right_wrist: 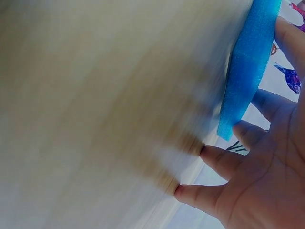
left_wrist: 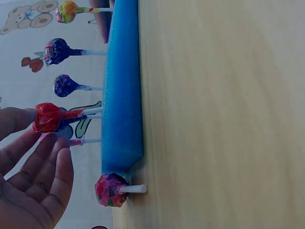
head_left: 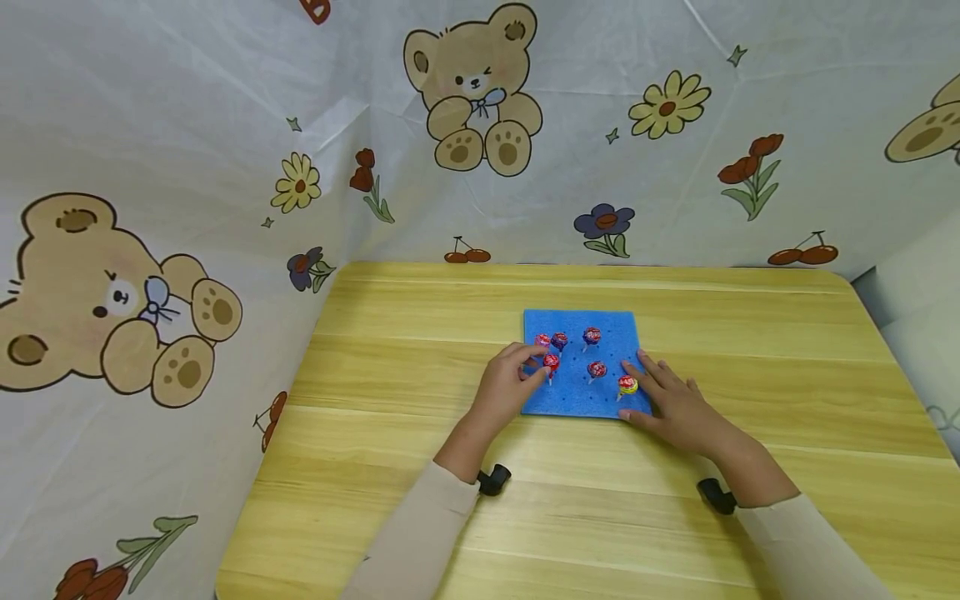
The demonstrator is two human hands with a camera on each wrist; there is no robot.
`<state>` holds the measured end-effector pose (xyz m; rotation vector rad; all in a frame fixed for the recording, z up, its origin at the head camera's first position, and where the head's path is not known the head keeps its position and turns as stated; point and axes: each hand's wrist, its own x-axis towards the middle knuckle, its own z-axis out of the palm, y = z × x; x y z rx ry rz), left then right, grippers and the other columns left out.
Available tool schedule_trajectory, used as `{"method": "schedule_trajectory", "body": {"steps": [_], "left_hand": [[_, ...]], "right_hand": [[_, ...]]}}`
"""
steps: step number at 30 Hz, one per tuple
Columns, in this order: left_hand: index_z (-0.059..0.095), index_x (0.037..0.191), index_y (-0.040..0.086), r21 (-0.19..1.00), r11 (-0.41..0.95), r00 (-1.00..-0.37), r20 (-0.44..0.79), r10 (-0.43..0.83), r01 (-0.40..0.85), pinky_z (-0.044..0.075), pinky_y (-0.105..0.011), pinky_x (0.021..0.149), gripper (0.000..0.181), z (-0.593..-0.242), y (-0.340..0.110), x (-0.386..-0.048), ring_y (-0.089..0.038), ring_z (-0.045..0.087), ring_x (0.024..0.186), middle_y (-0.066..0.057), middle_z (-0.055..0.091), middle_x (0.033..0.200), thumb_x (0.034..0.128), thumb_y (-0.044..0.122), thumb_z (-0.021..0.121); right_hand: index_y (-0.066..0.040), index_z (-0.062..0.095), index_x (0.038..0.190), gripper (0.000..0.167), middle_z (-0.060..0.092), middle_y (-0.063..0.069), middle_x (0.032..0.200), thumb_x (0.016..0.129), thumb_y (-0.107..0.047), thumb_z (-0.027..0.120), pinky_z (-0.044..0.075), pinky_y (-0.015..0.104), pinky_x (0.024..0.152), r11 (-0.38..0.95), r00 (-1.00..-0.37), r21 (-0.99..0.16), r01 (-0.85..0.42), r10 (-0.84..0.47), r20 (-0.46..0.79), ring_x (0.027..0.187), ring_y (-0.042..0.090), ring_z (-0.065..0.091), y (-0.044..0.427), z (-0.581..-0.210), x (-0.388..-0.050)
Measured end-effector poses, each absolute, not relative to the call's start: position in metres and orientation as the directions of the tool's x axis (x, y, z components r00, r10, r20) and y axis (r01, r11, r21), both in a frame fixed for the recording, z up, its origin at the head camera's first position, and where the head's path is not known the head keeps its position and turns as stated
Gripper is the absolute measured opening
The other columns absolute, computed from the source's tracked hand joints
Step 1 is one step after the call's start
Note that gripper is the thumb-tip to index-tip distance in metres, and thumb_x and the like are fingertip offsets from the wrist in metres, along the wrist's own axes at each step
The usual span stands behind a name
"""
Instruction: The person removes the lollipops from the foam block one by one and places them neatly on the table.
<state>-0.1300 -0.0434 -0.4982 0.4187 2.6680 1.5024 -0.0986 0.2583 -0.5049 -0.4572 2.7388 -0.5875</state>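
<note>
A blue foam board lies on the table with several wrapped lollipops standing in it by their sticks. My left hand pinches the red lollipop near the board's left side; in the left wrist view thumb and fingers are at its red head, and its stick meets the foam. My right hand rests with spread fingers at the board's right edge, beside the yellow lollipop. In the right wrist view its fingertips touch the foam and the table.
Another red-purple lollipop lies on the table beside the board's end in the left wrist view. Behind the wooden table hangs a pale cloth printed with bears and flowers.
</note>
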Motion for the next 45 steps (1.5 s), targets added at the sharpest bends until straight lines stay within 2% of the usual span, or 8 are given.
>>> {"method": "schedule_trajectory", "body": {"steps": [4,16,32,45], "left_hand": [[0.069,0.128,0.015,0.837,0.504,-0.961,0.086,0.264,0.214,0.055,-0.019,0.075,0.032,-0.499,-0.040,-0.130,-0.015,0.067,0.097,0.001,0.067,0.119,0.0960,0.021,0.071],[0.071,0.122,0.016,0.832,0.503,-0.958,0.110,0.265,0.235,0.055,-0.019,0.075,0.030,-0.498,-0.036,-0.128,-0.018,0.068,0.096,0.003,0.067,0.111,0.0930,0.019,0.075],[0.070,0.122,0.016,0.825,0.505,-0.958,0.143,0.248,0.254,0.055,-0.018,0.075,0.029,-0.492,-0.037,-0.125,-0.013,0.067,0.092,0.001,0.067,0.109,0.0934,0.019,0.074],[0.069,0.127,0.013,0.851,0.464,-0.960,0.144,0.241,0.245,0.056,-0.018,0.076,0.033,-0.482,-0.041,-0.124,-0.013,0.068,0.095,0.000,0.067,0.116,0.0949,0.020,0.072]], "right_hand": [[-0.020,0.024,0.162,0.090,0.011,0.017,0.170,0.092,-0.064,0.060,0.010,0.085,0.108,0.866,-0.904,-0.439,-0.239,-0.364,-0.225,0.150,0.057,0.014,0.259,-0.505,-0.099],[-0.021,0.025,0.162,0.089,0.012,0.018,0.170,0.092,-0.063,0.060,0.010,0.085,0.108,0.865,-0.905,-0.439,-0.241,-0.364,-0.220,0.150,0.057,0.014,0.259,-0.506,-0.099],[-0.019,0.025,0.162,0.089,0.012,0.019,0.170,0.093,-0.061,0.061,0.010,0.086,0.107,0.859,-0.905,-0.448,-0.247,-0.370,-0.210,0.150,0.057,0.014,0.260,-0.507,-0.099],[-0.020,0.024,0.162,0.089,0.012,0.019,0.170,0.093,-0.061,0.061,0.010,0.086,0.106,0.859,-0.907,-0.449,-0.245,-0.366,-0.207,0.149,0.058,0.015,0.259,-0.507,-0.099]]}}
